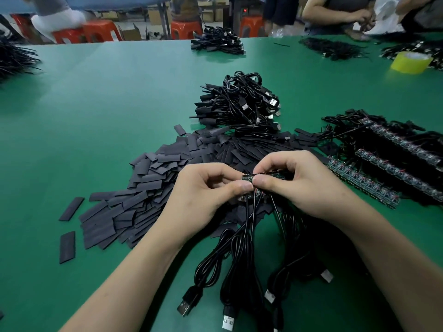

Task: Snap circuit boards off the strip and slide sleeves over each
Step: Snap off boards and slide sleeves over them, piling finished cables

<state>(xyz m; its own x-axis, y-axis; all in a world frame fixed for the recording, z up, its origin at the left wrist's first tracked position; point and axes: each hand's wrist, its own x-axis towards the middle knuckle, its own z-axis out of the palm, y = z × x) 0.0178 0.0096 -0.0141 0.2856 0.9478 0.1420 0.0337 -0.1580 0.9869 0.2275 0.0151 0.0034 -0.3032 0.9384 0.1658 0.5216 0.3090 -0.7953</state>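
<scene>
Left hand point(206, 188) and right hand point(294, 180) both pinch the circuit board strip point(248, 178) at frame centre, thumbs meeting. We judge it light, stiff and brittle; grip close beside the break line. Limp flat black sleeves point(148, 188) are heaped centre-left on the green surface point(96, 104). Workshop; red stools point(100, 29) upper left.

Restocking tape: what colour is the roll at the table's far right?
Yellow tape roll, clearest in the head view.

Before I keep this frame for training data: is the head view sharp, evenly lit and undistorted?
Head view: left hand, right hand and circuit strip sharp; light even, shadows soft; person across the table blurred; wide lens stretches the frame's corners.
</scene>
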